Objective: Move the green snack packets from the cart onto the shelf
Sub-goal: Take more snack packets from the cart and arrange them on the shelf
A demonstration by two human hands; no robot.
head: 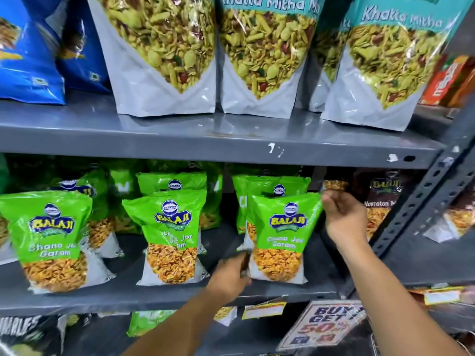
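Green snack packet [281,237] being held upright on grey shelf [180,295], both hands.
Left hand [231,276] is clamping its lower-left corner; right hand [341,217] is pinching its upper-right edge. Left of the grips, two more green packets [172,237] are standing.

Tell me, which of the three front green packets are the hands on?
The rightmost green packet: the left hand is at its lower left corner and the right hand at its upper right edge. The other two front packets stand untouched.
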